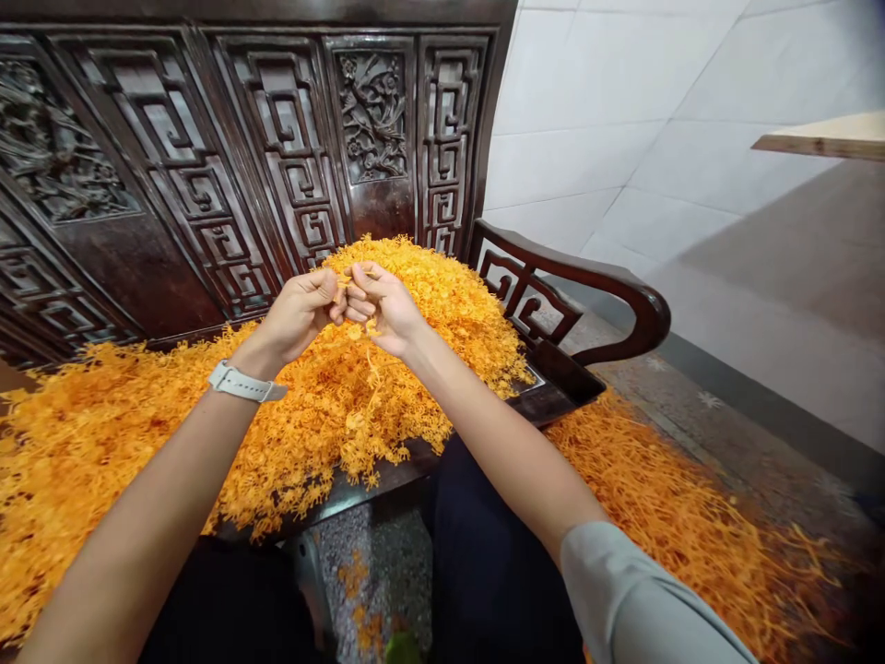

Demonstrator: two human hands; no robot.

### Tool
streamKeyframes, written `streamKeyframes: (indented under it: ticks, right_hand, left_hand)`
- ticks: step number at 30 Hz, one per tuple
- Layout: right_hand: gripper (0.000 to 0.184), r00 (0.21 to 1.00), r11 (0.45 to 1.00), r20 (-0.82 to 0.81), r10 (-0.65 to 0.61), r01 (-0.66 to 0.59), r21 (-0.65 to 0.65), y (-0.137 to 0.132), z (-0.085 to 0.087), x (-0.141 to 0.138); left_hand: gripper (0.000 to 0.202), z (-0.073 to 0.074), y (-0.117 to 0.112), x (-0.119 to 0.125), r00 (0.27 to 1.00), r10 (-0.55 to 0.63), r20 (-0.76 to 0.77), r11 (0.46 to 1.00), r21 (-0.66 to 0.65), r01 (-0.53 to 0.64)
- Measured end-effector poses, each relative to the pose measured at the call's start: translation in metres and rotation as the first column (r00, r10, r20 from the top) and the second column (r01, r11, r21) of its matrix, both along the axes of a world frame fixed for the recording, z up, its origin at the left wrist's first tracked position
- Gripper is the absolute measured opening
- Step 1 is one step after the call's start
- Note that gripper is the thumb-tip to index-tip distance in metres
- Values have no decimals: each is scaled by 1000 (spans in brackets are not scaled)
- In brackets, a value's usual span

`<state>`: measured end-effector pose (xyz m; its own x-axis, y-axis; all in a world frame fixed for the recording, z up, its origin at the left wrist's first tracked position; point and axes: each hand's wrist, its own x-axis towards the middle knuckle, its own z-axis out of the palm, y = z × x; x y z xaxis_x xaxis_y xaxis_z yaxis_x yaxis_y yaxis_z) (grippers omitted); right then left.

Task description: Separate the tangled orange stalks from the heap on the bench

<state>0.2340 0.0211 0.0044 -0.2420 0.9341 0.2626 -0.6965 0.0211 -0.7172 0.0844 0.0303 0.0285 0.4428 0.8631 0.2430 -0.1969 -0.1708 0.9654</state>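
My left hand [302, 309], with a pale watch strap on its wrist, is closed in a pinch on a small orange-yellow piece [342, 284]. Fingertip to fingertip with it, my right hand [388, 309] also pinches at this piece; its exact shape is mostly hidden by the fingers. A thin yellow strand with a curled head [371, 329] shows at the right palm and hangs below it. Both hands are above a large heap of orange-yellow branched pieces [407, 406], which look like plastic flower parts.
The heap covers much of a dark carved wooden bench [387, 207] with a curved armrest [587, 281] at right. Beside the bench lies a pile of long orange strands [664, 498]. Loose orange bits [354, 576] are on the speckled floor. A board edge [822, 143] juts in at upper right.
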Motion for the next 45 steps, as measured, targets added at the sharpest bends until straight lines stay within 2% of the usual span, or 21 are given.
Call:
streamKeyframes:
  ticks: [2,6,10,14,19,23,26,28,31,35,40,43,45]
  right_hand:
    - [23,994,997,-80,72,-72,11,-6,5,-1]
    - [23,983,998,-170,63,-60,23,-15,10,-8]
    - [23,988,999,-154,28,-32,-27,-20,8,-15]
    - [25,990,998,-132,46,-50,-31,-22,6,-20]
    - [23,977,1000,-212,-20,18,-15,-23,11,-15]
    - [22,973,999,-227,-31,39,30,-17,16,-4]
    - [18,975,1000,-223,8,-2,27,-10,14,4]
    - [15,976,999,-216,32,-31,9,-7,12,9]
    - [8,991,1000,-131,-1,-1,-10,-4,9,16]
    - [3,977,988,151,-152,152,11,-4,7,23]
    - [26,923,983,341,-181,160,88,-4,3,22]
    - [35,908,983,383,-173,135,125,-2,-2,16]
    - [36,902,978,386,-191,145,147,0,-3,10]
  left_hand:
    - [35,5,-4,0,994,-37,106,996,-81,46]
    - [36,9,-11,2,973,5,230,989,-144,28]
    - [38,-1,-11,2,954,72,292,981,-193,-15]
    - [39,-13,-10,-3,938,126,323,975,-212,-58]
    - [43,-10,-22,3,892,217,396,969,-197,-148]
    - [41,-2,-24,11,879,142,456,977,-205,-52]
    - [28,-5,-14,7,894,108,436,965,-262,11]
    - [22,-9,-5,0,907,139,398,952,-305,-12]
    - [18,-16,4,-11,921,223,320,934,-341,-107]
    - [12,-21,6,-17,942,247,229,936,-310,-170]
    - [33,-22,0,-9,965,195,174,962,-227,-153]
    - [39,-22,4,-3,974,172,146,973,-177,-145]
    - [38,-23,11,-8,966,245,79,965,-112,-236]
